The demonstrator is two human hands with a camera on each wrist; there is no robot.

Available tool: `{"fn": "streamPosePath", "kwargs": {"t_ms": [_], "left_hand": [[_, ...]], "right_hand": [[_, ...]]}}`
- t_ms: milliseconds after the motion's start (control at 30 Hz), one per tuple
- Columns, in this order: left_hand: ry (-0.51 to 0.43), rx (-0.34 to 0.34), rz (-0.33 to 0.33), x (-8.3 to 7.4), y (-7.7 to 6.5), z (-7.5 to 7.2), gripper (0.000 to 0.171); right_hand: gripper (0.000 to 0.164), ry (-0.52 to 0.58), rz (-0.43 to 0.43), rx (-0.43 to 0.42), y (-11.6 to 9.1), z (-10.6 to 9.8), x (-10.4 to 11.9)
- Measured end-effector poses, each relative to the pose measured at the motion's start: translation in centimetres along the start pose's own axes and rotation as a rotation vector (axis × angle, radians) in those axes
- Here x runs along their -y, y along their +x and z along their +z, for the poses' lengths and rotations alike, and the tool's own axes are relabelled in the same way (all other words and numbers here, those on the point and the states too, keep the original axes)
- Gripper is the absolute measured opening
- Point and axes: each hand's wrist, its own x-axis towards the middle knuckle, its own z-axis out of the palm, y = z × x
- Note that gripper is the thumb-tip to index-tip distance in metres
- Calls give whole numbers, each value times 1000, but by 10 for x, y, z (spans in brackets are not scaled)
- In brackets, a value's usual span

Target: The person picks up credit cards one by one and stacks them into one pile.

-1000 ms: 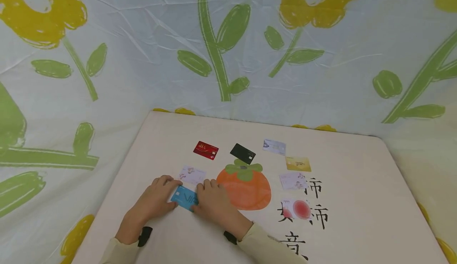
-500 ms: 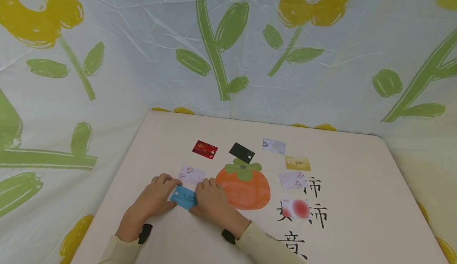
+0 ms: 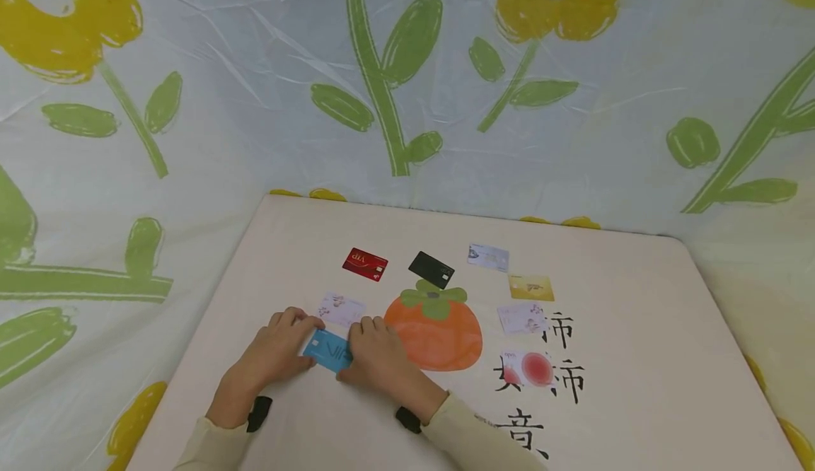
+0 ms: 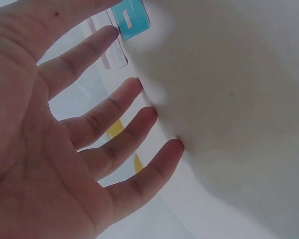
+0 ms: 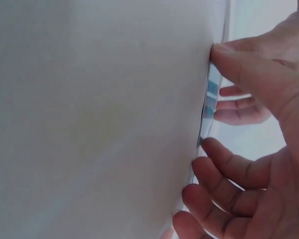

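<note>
Covering the forearms, pale sleeves [image 3: 213,446] are seen at the near side, with a black object [image 3: 259,414] at each wrist. By the left hand [image 3: 274,347], a blue card [image 3: 327,351] is pinched at its left end between thumb and forefinger; in the left wrist view the other fingers are spread. By the right hand [image 3: 382,358], the same card is gripped at its right end, thumb and forefinger being set on opposite edges. The card is held toward the left part of the pale table [image 3: 637,344]; whether it is laid on the surface or slightly raised cannot be told.

To the right, a red-circled card [image 3: 537,368] is laid partly over printed black characters [image 3: 563,329]. Just beyond the blue card, a pale floral card [image 3: 342,308] is placed, and an orange persimmon [image 3: 436,340] is printed beside it. Farther off, a yellow card [image 3: 531,288], a black card [image 3: 431,269], a red card [image 3: 365,264] and a silvery card [image 3: 489,257] are scattered. Behind everything, a flowered cloth [image 3: 255,153] is hung.
</note>
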Motion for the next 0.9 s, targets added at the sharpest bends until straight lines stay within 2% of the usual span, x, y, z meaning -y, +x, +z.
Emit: {"fn": "streamPosePath", "kwargs": {"t_ms": [167,400,467,633,700,900], "left_hand": [[0,12,-7,0,1,1,60],[14,13,-10,-1,3,1,57],[-34,24,-30,-1,3,1,52],[-259,35,-70,3,6,3,35],[-323,25,-60,5,7,4,30],[-436,-3,-26,5,8,3,24]], "right_hand": [[72,54,12,8,2,2,-2],[50,237,4,1,4,2,-7],[42,317,0,11,5,1,-9],[25,545,-2,21,5,1,-16],[21,625,-4,14,4,2,-19],[16,817,12,16,0,-1,-31]]}}
